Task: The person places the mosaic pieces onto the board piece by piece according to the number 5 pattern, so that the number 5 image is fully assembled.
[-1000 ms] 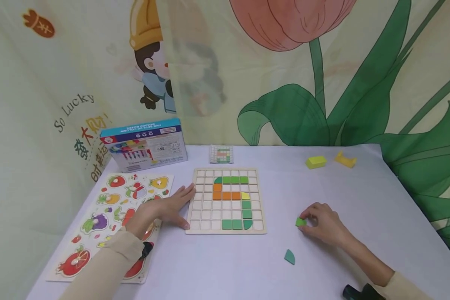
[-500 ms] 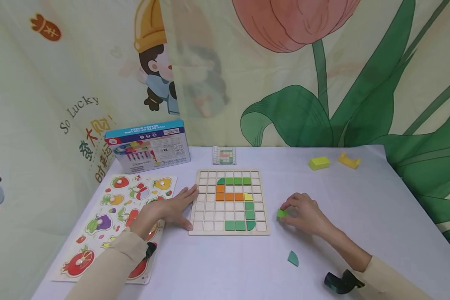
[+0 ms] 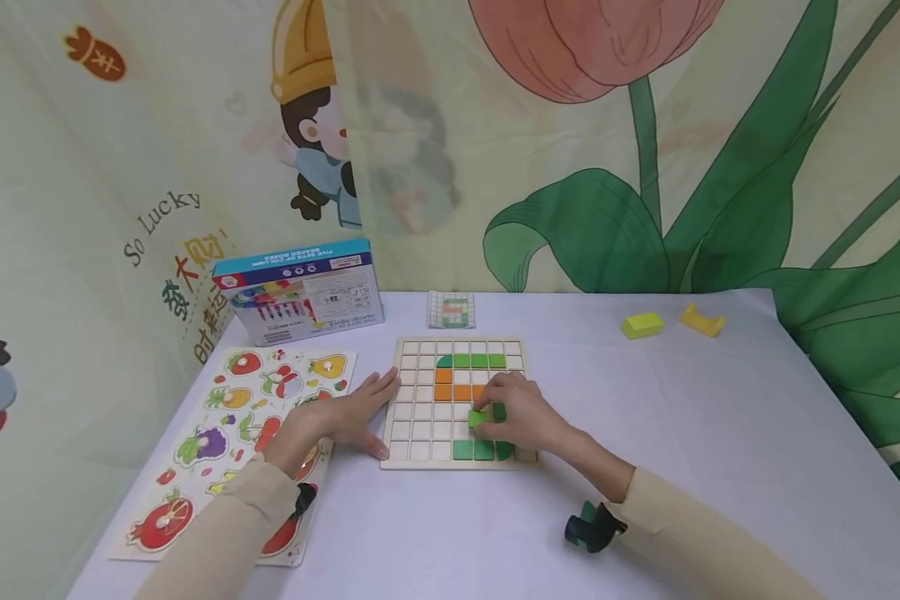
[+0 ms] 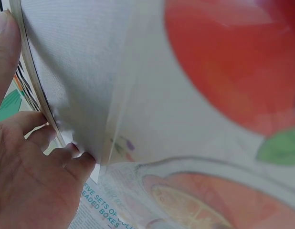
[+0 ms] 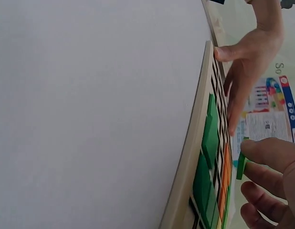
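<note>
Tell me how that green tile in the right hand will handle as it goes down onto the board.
The green tile looks flat, stiff and probably light, since the right hand pinches it by fingertips alone. Being flat-sided, it should not roll. It may catch on the board grid ridges if lowered tilted.

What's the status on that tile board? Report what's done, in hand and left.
Done: green and orange tiles already sit in the grid board, forming part of a shape. In hand: the right hand pinches a green square tile over the board's middle, while the left hand steadies the board's edge. Left: most cells are empty.
</note>
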Motion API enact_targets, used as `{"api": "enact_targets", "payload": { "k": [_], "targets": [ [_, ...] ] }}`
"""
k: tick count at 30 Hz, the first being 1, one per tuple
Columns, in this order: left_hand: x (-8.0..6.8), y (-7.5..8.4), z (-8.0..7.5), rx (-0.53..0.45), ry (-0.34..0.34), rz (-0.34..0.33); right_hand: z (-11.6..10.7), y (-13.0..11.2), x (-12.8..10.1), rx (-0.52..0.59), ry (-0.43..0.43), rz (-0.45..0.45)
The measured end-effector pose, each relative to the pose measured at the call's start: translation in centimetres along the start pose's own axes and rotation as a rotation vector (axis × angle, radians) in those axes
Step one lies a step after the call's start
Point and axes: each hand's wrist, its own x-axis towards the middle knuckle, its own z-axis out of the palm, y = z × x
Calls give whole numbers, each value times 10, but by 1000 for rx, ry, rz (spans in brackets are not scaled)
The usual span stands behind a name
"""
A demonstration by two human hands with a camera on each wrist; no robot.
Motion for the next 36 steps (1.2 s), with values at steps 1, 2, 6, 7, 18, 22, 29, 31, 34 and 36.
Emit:
{"api": "enact_targets", "payload": {
  "k": [1,2,6,7,18,22,29,31,34,36],
  "targets": [
    [0,0,0,-1,-1,3,4,-4,3,-6,-8,-18],
    [0,0,0,0,-2,2,9,-8,6,-16,-14,-38],
    [0,2,-1,7,-2,14,23,-19,14,-45,-21,-97],
    [1,3,-1,8,-1,19,25,-21,16,-52,-20,-97],
    [-2,5,-5,-1,-2,17,35,-28,20,-68,-3,-71],
    [-2,4,-1,-11,2,19,31,-24,16,-52,-8,-84],
    [-1,4,0,-3,7,17,-3,-1,1,43,-35,-103],
    [-1,4,0,0,7,17,-15,8,-6,60,-57,-82],
    [-2,4,-1,-2,7,16,-30,25,-19,70,-88,-60],
    [-3,4,-1,-2,7,15,-38,36,-29,71,-113,-31]
  ]
}}
